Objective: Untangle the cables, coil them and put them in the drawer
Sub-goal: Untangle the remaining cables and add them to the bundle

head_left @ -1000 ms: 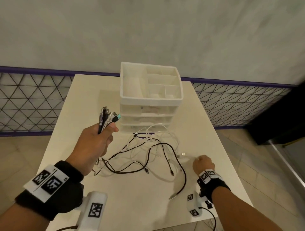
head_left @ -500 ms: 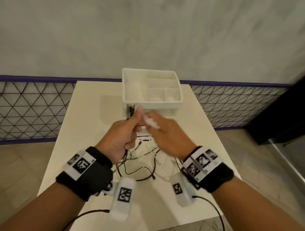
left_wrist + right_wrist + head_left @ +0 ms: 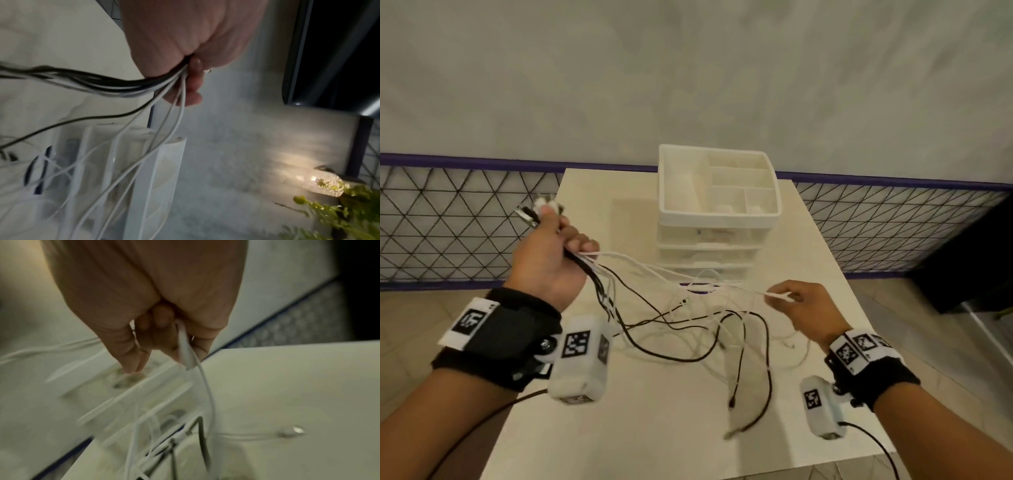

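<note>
At frame left, the left hand (image 3: 548, 253) grips a bundle of black and white cables (image 3: 599, 270); lower right, the right hand (image 3: 804, 308) pinches one thin white cable (image 3: 777, 294) above the cream surface (image 3: 654, 428).

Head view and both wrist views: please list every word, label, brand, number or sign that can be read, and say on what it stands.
No readable word, brand or number appears in any view.
Left wrist band: black-and-white square code markers, no letters.
Left wrist camera: a code marker only.
Right wrist band: code markers only.
Right wrist camera: a code marker only.
Drawer unit: no label is visible on it.
</note>
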The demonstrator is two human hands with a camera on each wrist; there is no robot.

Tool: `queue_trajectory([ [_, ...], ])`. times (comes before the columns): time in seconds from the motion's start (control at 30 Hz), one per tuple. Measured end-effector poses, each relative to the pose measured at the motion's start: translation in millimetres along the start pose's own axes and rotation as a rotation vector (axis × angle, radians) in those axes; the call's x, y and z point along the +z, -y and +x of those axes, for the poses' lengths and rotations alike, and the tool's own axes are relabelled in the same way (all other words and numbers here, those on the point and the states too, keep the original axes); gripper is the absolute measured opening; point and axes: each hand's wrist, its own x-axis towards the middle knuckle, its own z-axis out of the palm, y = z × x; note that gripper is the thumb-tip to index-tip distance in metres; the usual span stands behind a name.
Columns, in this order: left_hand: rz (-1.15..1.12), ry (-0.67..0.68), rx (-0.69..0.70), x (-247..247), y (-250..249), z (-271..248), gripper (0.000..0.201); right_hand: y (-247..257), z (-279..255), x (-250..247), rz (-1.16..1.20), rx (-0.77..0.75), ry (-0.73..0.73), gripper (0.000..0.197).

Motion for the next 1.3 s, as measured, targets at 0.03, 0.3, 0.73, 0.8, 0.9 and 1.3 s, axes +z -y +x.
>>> queue_trajectory([
  [0.03,0.012,0.015,0.018,-2,-7,2,0.037,-9,3,-5,0.026,0.059,-0.035,0.011],
  [0.3,0.177,-0.037,0.241,0,-19,-6,0.037,-26,19,-25,0.373,0.724,-0.246,0.066],
  [0.73,0.859,0.502,0.278,37,57,-53,0.037,156,-25,-13,0.015,-0.448,0.292,0.033],
  [0.8,0.748,0.574,0.173,37,54,-53,0.039,154,-26,-13,0.043,-0.463,0.294,0.033],
  [0.9,0.716,0.525,0.119,31,44,-47,0.023,129,-14,-19,-0.065,-0.383,0.146,0.028],
  [1.3,0.531,0.115,0.241,1,-19,-12,0.037,-17,17,-35,-0.049,0.089,0.000,0.012],
])
